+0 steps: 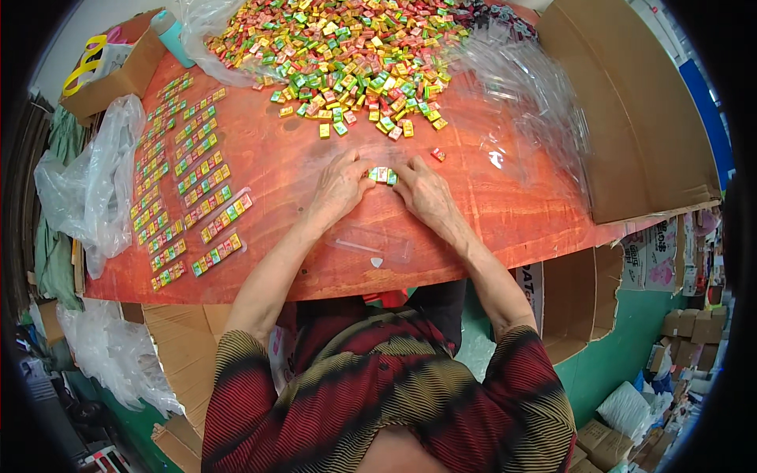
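A short row of small green, white and yellow boxes (pixel 382 175) lies on the red wooden table (pixel 300 268), squeezed end to end between my hands. My left hand (pixel 344 183) closes on its left end with bent fingers and thumb. My right hand (pixel 426 189) grips the right end the same way. Beyond my right fingers rests one loose red and yellow box (pixel 438 154). Between my forearms and the table's near edge is a clear plastic sleeve or tray (pixel 371 243), with a small white scrap (pixel 377 262) by it.
At the far side spreads a big heap of small boxes (pixel 347 63). Packed rows (pixel 213 206) cover the left side. Clear plastic trays (pixel 520 94) pile up at right beside a large cardboard box (pixel 631 118). A plastic bag (pixel 102 185) hangs over the left edge; a turquoise bottle (pixel 171 36) stands behind.
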Available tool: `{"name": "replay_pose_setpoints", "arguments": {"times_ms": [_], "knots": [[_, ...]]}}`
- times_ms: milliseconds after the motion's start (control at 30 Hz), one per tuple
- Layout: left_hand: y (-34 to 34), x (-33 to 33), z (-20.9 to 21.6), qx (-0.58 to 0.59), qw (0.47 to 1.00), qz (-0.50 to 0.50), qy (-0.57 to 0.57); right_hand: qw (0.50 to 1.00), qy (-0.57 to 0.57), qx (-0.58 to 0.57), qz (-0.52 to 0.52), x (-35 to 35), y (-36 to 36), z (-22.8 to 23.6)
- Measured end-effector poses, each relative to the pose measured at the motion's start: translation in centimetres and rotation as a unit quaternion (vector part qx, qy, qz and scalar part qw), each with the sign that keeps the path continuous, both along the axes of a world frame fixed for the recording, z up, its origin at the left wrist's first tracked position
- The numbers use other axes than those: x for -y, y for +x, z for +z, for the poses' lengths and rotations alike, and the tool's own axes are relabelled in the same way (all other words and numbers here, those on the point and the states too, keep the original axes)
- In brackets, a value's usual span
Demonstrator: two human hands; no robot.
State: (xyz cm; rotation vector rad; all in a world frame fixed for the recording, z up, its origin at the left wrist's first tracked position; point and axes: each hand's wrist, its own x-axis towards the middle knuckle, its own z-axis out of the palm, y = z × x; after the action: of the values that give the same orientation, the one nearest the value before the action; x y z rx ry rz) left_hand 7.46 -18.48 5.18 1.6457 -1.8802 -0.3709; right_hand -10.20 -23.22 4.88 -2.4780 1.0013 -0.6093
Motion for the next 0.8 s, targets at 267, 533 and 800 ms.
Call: {"name": "replay_pose_setpoints", "arguments": {"times_ms": [267, 533, 800], "knots": [[-1.5, -7.5, 3.3, 0.015, 0.997, 0.015, 0.080, 0.994, 0.106, -0.009, -0.029, -8.1, -1.4, 3.0], [-0.9, -10.4, 1.2, 0.049, 0.999, 0.011, -0.009, 1.000, -0.003, 0.021, -0.017, -11.2, -2.3, 1.0], [1.6, -9.1, 0.3, -0.012, 0.999, 0.006, 0.037, 0.997, 0.050, 0.058, -0.029, -9.8, -2.9, 0.9]]}}
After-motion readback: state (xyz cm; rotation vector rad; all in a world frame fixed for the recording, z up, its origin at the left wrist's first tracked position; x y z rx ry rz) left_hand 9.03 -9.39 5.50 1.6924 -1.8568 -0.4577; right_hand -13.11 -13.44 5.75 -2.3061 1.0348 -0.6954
